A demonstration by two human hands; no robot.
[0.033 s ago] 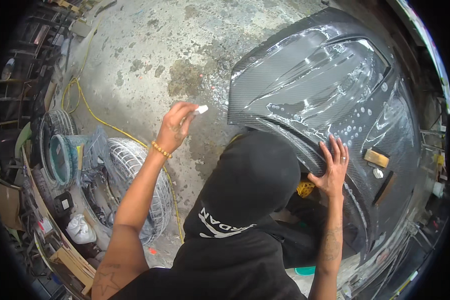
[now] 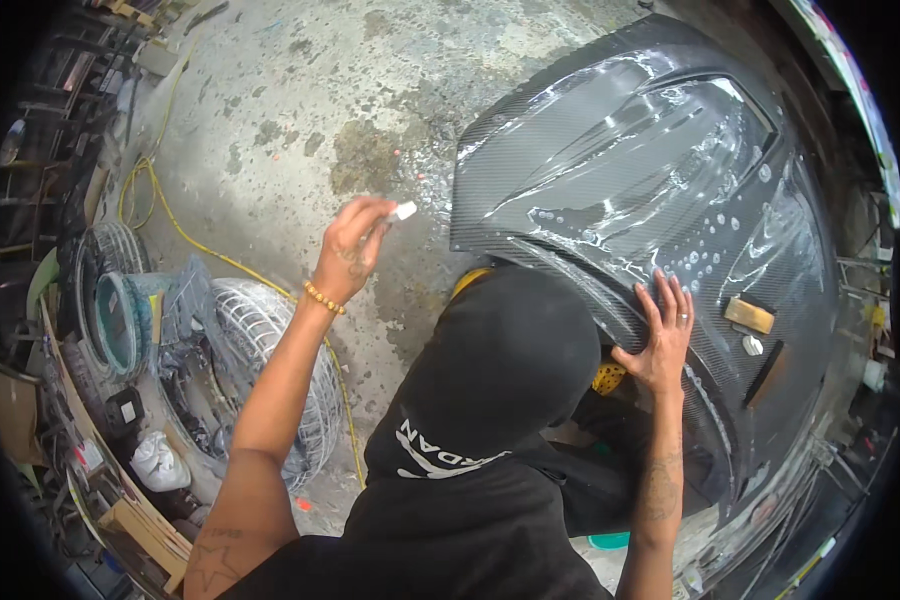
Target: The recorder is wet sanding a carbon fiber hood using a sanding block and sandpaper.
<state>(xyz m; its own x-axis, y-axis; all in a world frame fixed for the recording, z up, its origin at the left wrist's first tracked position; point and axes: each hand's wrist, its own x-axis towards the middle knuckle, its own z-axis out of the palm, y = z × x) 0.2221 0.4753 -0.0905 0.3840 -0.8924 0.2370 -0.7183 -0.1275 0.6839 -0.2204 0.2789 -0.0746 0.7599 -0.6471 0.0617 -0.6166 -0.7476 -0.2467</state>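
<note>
From the head camera, we find little changed since the earlier frame: the whole scene sits slightly farther left, the small white piece (image 2: 402,211) in our left hand (image 2: 353,245) is tilted a little differently, and more of a yellow patch (image 2: 473,280) shows beside the black hood (image 2: 510,350) of our top. Our left thumb and fingertips pinch that piece above the concrete floor (image 2: 300,90), just as before, apart from the big black panel (image 2: 580,165). The panel lies to our right, its woven surface wet and dotted with drops. Our right hand (image 2: 662,335) is in the same spot, fingers spread and resting on the panel's near part, gripping nothing that we can see. Beyond it on the panel lie a tan block (image 2: 749,315), a white lump (image 2: 752,345) and a dark strip (image 2: 767,376). As for writing, bold white lettering (image 2: 440,455) and a white mark run across our back, partly folded; a pale label (image 2: 127,410) on a dark box at far left is too small to read.
</note>
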